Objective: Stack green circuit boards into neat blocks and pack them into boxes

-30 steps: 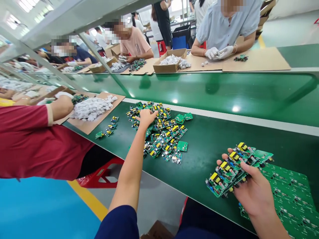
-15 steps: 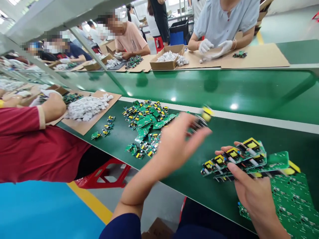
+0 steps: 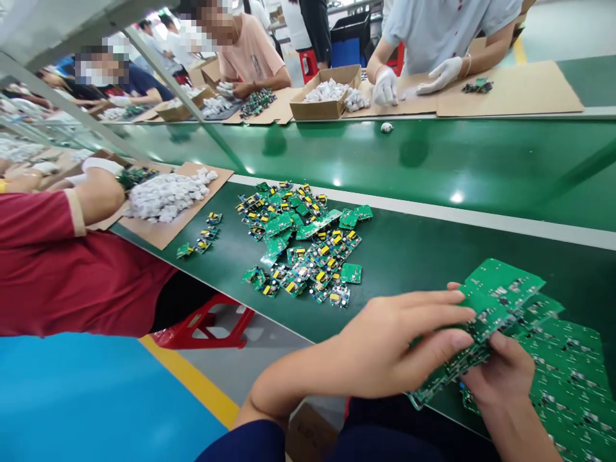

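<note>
My right hand point(image 3: 507, 372) is wrapped round a small stack of green circuit board panels point(image 3: 500, 289) at the lower right, held with their solder sides up. My left hand point(image 3: 399, 343) lies over the left end of that stack, its fingers on the upper edge and its thumb on the near side. Its grip partly hides the boards. Behind and below my right hand lies a pile of larger green panels point(image 3: 572, 385). To the left, a heap of small separate circuit boards point(image 3: 308, 237) with yellow transformers rests on the dark green bench.
A white strip point(image 3: 433, 215) divides the bench from a green conveyor point(image 3: 308, 147), on which a small white piece point(image 3: 386, 128) lies. White pieces point(image 3: 166, 196) lie heaped on cardboard beside a co-worker's red sleeve point(image 3: 43, 224). Across the conveyor, gloved co-workers sit near a cardboard box point(image 3: 320, 106).
My left hand, which held a small board above the bench, has moved down and right onto the stack. The panels have turned from component side to solder side up. A white piece has appeared on the conveyor.
</note>
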`<state>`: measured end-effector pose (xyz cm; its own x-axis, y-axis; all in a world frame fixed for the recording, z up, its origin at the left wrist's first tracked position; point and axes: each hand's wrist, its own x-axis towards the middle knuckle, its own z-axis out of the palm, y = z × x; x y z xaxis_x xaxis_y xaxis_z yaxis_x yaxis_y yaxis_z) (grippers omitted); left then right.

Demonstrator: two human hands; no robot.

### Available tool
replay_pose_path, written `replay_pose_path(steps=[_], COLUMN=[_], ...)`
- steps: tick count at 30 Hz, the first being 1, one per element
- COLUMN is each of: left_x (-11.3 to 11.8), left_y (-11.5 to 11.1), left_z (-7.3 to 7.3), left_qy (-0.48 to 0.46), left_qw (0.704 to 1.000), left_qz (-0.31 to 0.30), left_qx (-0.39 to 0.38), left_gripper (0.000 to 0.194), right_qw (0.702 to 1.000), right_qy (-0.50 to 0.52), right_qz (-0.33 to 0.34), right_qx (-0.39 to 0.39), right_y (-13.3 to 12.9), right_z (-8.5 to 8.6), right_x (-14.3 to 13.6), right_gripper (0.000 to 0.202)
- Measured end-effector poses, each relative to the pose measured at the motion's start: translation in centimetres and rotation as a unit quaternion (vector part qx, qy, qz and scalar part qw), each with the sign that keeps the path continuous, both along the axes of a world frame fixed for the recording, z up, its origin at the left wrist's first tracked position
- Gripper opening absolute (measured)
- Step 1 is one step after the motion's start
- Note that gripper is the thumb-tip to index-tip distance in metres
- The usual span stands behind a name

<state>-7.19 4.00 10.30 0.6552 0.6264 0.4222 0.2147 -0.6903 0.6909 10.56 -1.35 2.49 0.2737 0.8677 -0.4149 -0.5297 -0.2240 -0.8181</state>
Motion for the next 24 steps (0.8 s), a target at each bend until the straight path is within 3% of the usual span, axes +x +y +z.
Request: replay_pose_path(steps=[2, 3, 6, 8, 13, 17, 21, 24], left_x=[-1.0, -1.7, -4.1, -5.8, -9.2, -10.8, -11.8, -11.9], left_y=[1.3, 1.9, 3.0, 3.1, 2.8, 3.5, 4.4, 4.8], left_z=[-1.3, -2.3, -5.5, -7.3, -9.4, -10.2, -10.5, -10.0], left_qy=[0.068, 0.142, 0.428, 0.497, 0.515, 0.463, 0.413, 0.354], left_qw=[0.993, 0.976, 0.849, 0.806, 0.800, 0.824, 0.842, 0.859], left_qz=[0.080, 0.142, 0.277, 0.283, 0.236, 0.264, 0.286, 0.309], left_qx=[0.048, 0.080, 0.142, 0.149, 0.199, 0.194, 0.198, 0.204], left_gripper=[0.027, 0.026, 0.025, 0.032, 0.046, 0.045, 0.034, 0.027], right_qw=[0.996, 0.991, 0.980, 0.978, 0.979, 0.981, 0.986, 0.987], right_qy=[0.084, 0.125, 0.178, 0.185, 0.181, 0.175, 0.156, 0.151], right_qz=[0.034, 0.054, 0.086, 0.091, 0.091, 0.083, 0.064, 0.050], right_qx=[-0.011, -0.012, 0.011, 0.023, 0.037, 0.021, 0.003, -0.017], right_y=[-0.1, -0.2, -0.6, -0.8, -0.8, -0.8, -0.6, -0.4], right_z=[-0.9, -1.2, -1.9, -1.8, -1.4, -1.4, -1.2, -0.8], right_x=[0.1, 0.2, 0.7, 1.0, 1.4, 1.2, 0.7, 0.2], right_gripper=[0.059, 0.057, 0.048, 0.046, 0.051, 0.050, 0.048, 0.046])
